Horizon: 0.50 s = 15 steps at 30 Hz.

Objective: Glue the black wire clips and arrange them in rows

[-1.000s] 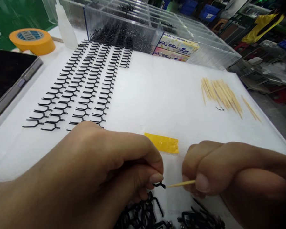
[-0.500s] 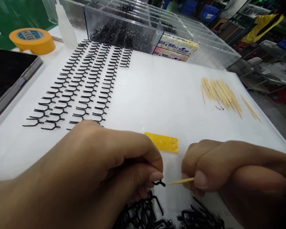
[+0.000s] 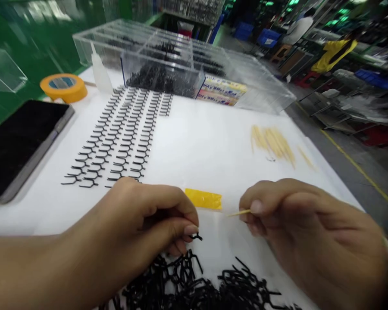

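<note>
My left hand (image 3: 139,219) pinches a small black wire clip (image 3: 196,237) between thumb and fingers, and most of the clip is hidden inside the grip. My right hand (image 3: 297,219) holds a wooden toothpick (image 3: 239,213) by its end between thumb and finger. The toothpick's tip points at the clip but stays apart from it. Just below my hands lies a loose heap of black wire clips (image 3: 187,280). A strip of yellow tape (image 3: 203,199) is stuck on the white sheet just above the gap between my hands.
Neat rows of black forked clips (image 3: 116,137) lie on the white sheet (image 3: 197,137). Beyond stand a clear compartmented acrylic box (image 3: 161,77) holding black parts, a plastic bottle (image 3: 100,71) and an orange tape roll (image 3: 64,88). Loose toothpicks (image 3: 273,144) lie right, and a black tablet (image 3: 19,146) lies left.
The view has tilted up and shifted, showing more of the floor and the heap. My right hand has drawn the toothpick back from the clip, widening the gap between them.
</note>
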Tool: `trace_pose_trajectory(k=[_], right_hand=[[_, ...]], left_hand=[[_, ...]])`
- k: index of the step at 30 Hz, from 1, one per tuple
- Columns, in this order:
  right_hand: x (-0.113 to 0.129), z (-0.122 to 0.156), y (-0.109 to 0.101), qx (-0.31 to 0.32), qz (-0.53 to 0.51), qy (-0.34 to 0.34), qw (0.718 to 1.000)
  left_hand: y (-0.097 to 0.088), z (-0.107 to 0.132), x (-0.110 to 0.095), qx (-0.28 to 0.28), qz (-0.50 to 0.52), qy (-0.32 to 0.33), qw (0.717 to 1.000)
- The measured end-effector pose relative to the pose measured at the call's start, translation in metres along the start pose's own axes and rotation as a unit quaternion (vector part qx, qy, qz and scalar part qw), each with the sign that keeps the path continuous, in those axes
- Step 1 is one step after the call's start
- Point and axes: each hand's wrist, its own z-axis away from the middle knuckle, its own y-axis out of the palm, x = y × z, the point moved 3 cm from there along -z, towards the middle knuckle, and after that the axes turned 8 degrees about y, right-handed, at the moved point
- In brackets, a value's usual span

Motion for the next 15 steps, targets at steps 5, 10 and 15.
trace_pose_trajectory(k=[5,10,15], right_hand=[[0.004,-0.009,-0.006,-0.002,-0.041,-0.035,0.999],[0.002,-0.018,-0.007,-0.005,-0.067,-0.054,0.996],[0.005,-0.016,-0.007,0.003,-0.074,-0.073,0.995]], left_hand=[[-0.002,0.003,-0.010,-0.012,0.028,-0.011,0.999],[-0.039,-0.020,-0.038,-0.073,-0.138,0.053,0.986],[-0.084,-0.068,-0.016,-0.146,-0.328,0.094,0.929]])
